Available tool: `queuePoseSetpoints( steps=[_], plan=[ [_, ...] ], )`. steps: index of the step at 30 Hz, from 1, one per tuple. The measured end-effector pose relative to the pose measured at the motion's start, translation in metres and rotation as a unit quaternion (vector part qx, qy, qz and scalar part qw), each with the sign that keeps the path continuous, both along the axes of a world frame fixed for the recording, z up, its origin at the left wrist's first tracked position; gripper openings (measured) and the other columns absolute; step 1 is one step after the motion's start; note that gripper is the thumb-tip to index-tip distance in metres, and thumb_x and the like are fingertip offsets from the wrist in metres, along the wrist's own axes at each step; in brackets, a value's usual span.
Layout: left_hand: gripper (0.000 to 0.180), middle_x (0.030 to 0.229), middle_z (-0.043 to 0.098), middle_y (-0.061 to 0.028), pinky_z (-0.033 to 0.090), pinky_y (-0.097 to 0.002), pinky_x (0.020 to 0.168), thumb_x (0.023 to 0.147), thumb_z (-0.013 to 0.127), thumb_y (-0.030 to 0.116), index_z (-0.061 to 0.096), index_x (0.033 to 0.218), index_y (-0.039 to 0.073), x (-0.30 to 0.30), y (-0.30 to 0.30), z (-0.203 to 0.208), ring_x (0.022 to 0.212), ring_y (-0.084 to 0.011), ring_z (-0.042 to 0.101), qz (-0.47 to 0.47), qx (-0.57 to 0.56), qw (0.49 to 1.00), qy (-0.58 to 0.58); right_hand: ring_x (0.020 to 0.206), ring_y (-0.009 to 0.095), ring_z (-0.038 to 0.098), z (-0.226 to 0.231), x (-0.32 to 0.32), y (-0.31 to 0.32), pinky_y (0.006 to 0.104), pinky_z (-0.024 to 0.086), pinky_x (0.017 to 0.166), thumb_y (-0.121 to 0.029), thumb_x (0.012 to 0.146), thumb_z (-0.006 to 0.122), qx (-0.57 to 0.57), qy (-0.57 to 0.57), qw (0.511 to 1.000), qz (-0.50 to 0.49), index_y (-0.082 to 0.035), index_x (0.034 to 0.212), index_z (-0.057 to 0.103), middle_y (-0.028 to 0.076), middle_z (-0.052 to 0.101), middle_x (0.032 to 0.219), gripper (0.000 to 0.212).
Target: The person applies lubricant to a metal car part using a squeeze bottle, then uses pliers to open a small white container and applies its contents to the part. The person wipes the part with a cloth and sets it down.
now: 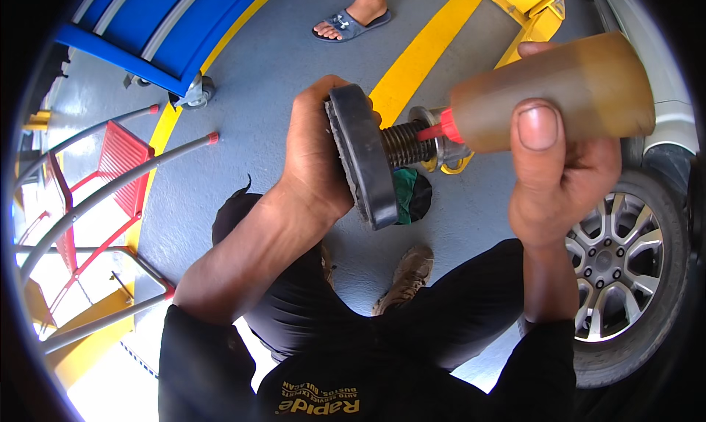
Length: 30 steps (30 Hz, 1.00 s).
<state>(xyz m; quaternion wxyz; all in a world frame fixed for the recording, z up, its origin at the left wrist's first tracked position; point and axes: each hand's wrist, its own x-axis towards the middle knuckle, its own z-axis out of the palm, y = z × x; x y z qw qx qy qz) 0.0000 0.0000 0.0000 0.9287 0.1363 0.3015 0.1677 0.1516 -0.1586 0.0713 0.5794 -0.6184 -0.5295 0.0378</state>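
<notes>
The black pad [362,157] is clasped in the left grip [312,146], threaded shaft [403,144] pointed right; the amber bottle [581,91] is pinched in the right grip [555,164], red nozzle [451,125] held right at the threads, above the floor [235,128].

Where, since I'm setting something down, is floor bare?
Grey floor is bare between blue cart, sandalled foot and left hand, and between red stepladder and left forearm. Crowded: around the right hand, bottle, threaded screw and car wheel.
</notes>
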Motion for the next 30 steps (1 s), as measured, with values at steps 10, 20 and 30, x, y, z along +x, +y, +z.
queuePoseSetpoints(
  steps=[10,20,30],
  plan=[
    [0.02,0.083,0.06,-0.0007,0.058,-0.0331,0.072,0.095,0.067,0.031,0.061,0.094,0.011,-0.001,-0.003,0.005,0.076,-0.0164,0.06,-0.001,-0.003,1.0,-0.012,0.107,0.02,0.068,0.007,-0.01,0.007,0.0338,0.055,0.092,-0.025,0.099,0.071,0.05,-0.008,0.997,0.055,0.007,0.121,0.067,0.022,0.068,0.13,0.039],
    [0.021,0.083,0.059,-0.0004,0.059,-0.0329,0.074,0.096,0.066,0.031,0.061,0.094,0.011,-0.001,-0.004,0.003,0.077,-0.0162,0.06,0.004,0.001,1.0,-0.005,0.109,0.02,0.068,-0.004,0.006,0.009,0.0352,0.057,0.094,-0.025,0.1,0.069,0.136,-0.068,0.986,0.069,0.006,0.121,0.066,0.022,0.068,0.13,0.038],
    [0.021,0.084,0.063,-0.0002,0.058,-0.0309,0.072,0.093,0.07,0.03,0.064,0.094,0.011,-0.003,-0.002,-0.001,0.077,-0.015,0.061,-0.01,0.01,1.0,-0.017,0.107,0.021,0.07,-0.008,0.005,0.003,0.0356,0.058,0.092,-0.027,0.1,0.069,0.076,-0.038,0.996,0.004,0.006,0.122,0.066,0.022,0.068,0.129,0.039]
  ],
)
